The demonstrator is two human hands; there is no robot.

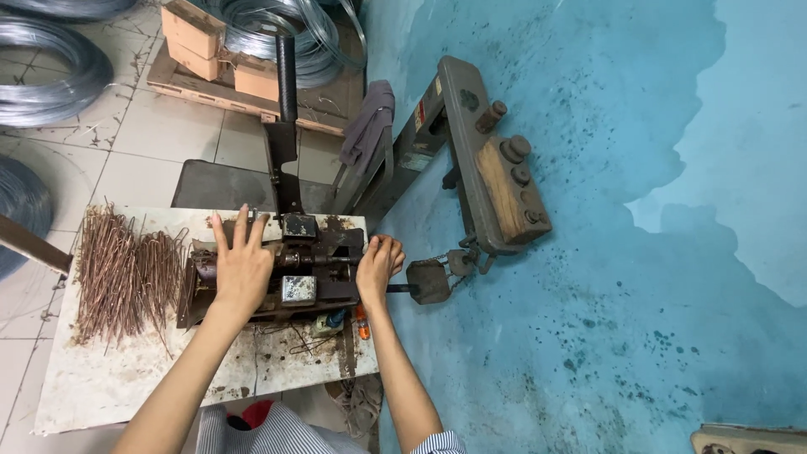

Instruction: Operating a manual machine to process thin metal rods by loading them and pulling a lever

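Now: both hands on the bench-top wire-bending jig

Left hand lies flat, fingers spread, on the left part of the rusty metal jig; it grips nothing, only presses down. Right hand is curled at the jig's right edge, fingers together around something small; what it clasps I cannot tell, as the knuckles hide it. Just beyond that hand a dark metal weight hangs on a short chain.

Jig position: middle of a worn white bench top, with an upright black lever rising from its far side.

Judgement on doing this step well: keep the flat palm clear of the moving block near the lever's foot, hold the jig firm so it does not slide, and feed from the right in line with the slot, not at an angle.

Look of the jig: brown, oily, heavily rusted, built of stacked blocks with two pale square faces, one above the other, between the hands. It looks stiff and sharp-edged.

Around it: a heap of bent copper-coloured wire pieces to the left on the bench, coils of grey wire on the tiled floor, a grey steel arm carrying a wooden block against the blue wall
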